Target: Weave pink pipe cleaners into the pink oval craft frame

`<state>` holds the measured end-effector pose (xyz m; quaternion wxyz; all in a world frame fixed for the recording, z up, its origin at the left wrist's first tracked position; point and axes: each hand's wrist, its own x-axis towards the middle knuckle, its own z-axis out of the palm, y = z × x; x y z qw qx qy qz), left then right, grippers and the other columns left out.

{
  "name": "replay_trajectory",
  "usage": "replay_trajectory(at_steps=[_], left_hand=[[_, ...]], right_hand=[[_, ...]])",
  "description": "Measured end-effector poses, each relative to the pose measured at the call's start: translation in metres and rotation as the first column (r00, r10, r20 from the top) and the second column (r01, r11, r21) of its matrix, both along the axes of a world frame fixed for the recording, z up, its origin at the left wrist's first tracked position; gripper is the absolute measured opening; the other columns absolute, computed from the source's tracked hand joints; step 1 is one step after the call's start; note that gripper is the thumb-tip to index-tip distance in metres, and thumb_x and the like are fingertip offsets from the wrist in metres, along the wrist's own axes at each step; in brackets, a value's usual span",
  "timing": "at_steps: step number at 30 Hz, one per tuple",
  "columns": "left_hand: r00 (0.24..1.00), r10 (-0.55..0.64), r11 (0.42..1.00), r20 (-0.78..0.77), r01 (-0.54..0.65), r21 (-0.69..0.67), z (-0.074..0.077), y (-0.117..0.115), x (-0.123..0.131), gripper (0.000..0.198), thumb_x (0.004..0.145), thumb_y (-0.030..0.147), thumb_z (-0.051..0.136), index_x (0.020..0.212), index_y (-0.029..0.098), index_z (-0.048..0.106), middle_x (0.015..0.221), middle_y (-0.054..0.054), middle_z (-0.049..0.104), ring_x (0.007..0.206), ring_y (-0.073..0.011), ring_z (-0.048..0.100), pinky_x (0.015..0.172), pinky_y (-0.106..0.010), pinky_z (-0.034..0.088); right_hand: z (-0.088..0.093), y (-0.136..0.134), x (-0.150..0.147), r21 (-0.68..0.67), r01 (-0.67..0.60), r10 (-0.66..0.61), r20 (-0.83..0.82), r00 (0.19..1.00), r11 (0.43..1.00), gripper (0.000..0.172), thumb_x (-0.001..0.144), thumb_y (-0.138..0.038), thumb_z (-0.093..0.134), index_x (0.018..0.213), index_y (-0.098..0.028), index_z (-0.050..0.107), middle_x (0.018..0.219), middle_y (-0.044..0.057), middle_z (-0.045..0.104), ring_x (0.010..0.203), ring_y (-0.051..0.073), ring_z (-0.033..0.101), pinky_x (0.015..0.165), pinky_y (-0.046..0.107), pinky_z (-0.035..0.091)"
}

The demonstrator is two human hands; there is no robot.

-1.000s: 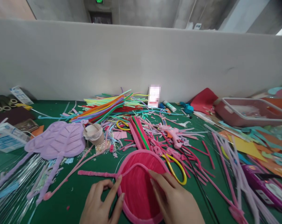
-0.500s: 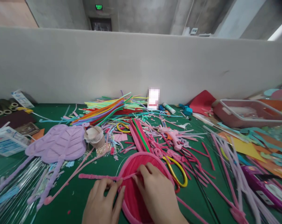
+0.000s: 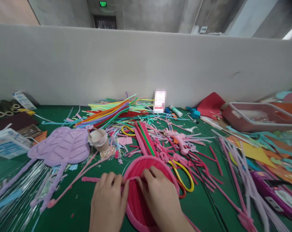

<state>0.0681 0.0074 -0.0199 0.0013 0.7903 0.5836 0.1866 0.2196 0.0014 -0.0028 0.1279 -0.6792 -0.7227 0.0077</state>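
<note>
Two hands are working close together at the near edge of the green table [image 3: 92, 206], closer than they were a second ago. At far left a white box [image 3: 5, 143] is lying beside a lilac leaf shape [image 3: 61, 146], and a paper cup [image 3: 98, 138] is standing just right of that leaf; none of these has moved.

Below the cup, the pink pipe cleaner [image 3: 90, 179] is stretching rightward to the pink oval [image 3: 150, 162]. Less of its free end is showing now, because the left hand [image 3: 109, 199] has slid up and to the right along it. That hand's fingers, loosely spread a second ago, are now curling shut on the strand right at the oval's left rim.

The oval is lying flat on the table under both hands, in the same place as before. The right hand [image 3: 160, 196] is resting on the oval's face. It has travelled left from the oval's right side, and its fingertips are now drawn together on the same strand, nearly touching the left hand.

Just right of the oval, yellow-handled scissors [image 3: 183, 178] are lying partly under its rim. A pink glue gun [image 3: 179, 140] is sitting farther back among loose stems, and a red tray [image 3: 259, 116] is standing well apart at far right.
</note>
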Motion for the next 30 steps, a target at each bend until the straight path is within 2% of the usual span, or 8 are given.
replay_trajectory(at_steps=[3,8,12,16,21,27,30], left_hand=[[1.000,0.029,0.998,0.010,-0.028,-0.058,0.002,0.000,0.001,0.027,0.092,0.027,0.048,0.068,0.021,0.057,0.071,-0.004,0.056,0.075,-0.0253,0.052,0.067,-0.039,0.039],[0.999,0.050,0.992,0.009,-0.048,-0.113,0.004,0.001,0.002,0.027,0.092,0.027,0.048,0.067,0.021,0.057,0.071,-0.003,0.056,0.075,-0.0245,0.052,0.069,-0.038,0.038],[0.999,0.047,0.994,-0.025,-0.049,-0.102,0.006,0.001,0.003,0.026,0.092,0.026,0.051,0.067,0.020,0.057,0.070,-0.003,0.055,0.075,-0.0243,0.051,0.069,-0.037,0.038],[0.996,0.041,0.996,-0.084,-0.047,-0.072,0.010,0.000,0.005,0.026,0.091,0.028,0.053,0.067,0.020,0.058,0.070,-0.004,0.056,0.074,-0.0250,0.051,0.068,-0.038,0.037],[0.981,0.066,0.998,-0.184,-0.068,-0.003,0.014,0.002,0.011,0.026,0.092,0.030,0.053,0.070,0.019,0.062,0.072,-0.005,0.059,0.075,-0.0271,0.052,0.066,-0.038,0.036],[0.977,0.072,0.997,-0.198,-0.065,0.043,0.013,0.001,0.014,0.025,0.091,0.029,0.056,0.069,0.019,0.062,0.070,-0.005,0.058,0.074,-0.0263,0.052,0.066,-0.037,0.036],[0.976,0.068,0.996,-0.208,-0.056,0.064,0.013,0.000,0.014,0.024,0.090,0.029,0.056,0.069,0.019,0.062,0.069,-0.005,0.057,0.073,-0.0260,0.051,0.066,-0.037,0.036]], right_hand=[[-0.006,-0.001,0.001,0.012,-0.006,0.006,-0.023,1.000,1.000,0.004,0.087,-0.019,0.062,0.085,-0.022,0.063,0.080,0.002,0.068,0.070,0.022,0.068,0.050,0.027,0.044],[-0.019,-0.012,0.007,0.059,-0.062,0.065,-0.046,0.997,0.996,0.024,0.077,-0.001,0.064,0.089,-0.022,0.066,0.087,0.004,0.069,0.074,0.022,0.068,0.055,0.026,0.051],[-0.027,-0.022,0.013,0.170,-0.139,0.146,-0.033,0.989,0.976,0.042,0.069,0.009,0.058,0.099,-0.018,0.069,0.093,0.007,0.069,0.078,0.024,0.067,0.061,0.028,0.056],[-0.030,-0.025,0.013,0.241,-0.180,0.187,-0.006,0.982,0.954,0.044,0.069,0.009,0.055,0.105,-0.012,0.069,0.090,0.010,0.068,0.076,0.025,0.067,0.059,0.030,0.058],[-0.033,-0.027,0.012,0.228,-0.172,0.174,0.013,0.985,0.958,0.047,0.070,0.010,0.053,0.110,-0.010,0.067,0.094,0.013,0.068,0.079,0.026,0.067,0.063,0.033,0.060],[-0.038,-0.035,0.013,0.160,-0.120,0.126,-0.022,0.992,0.980,0.053,0.072,0.010,0.046,0.116,-0.013,0.063,0.104,0.014,0.066,0.091,0.028,0.066,0.074,0.035,0.061],[-0.041,-0.041,0.013,0.122,-0.103,0.111,-0.065,0.992,0.987,0.054,0.072,0.009,0.047,0.119,-0.012,0.061,0.106,0.015,0.065,0.092,0.027,0.066,0.071,0.032,0.061]])
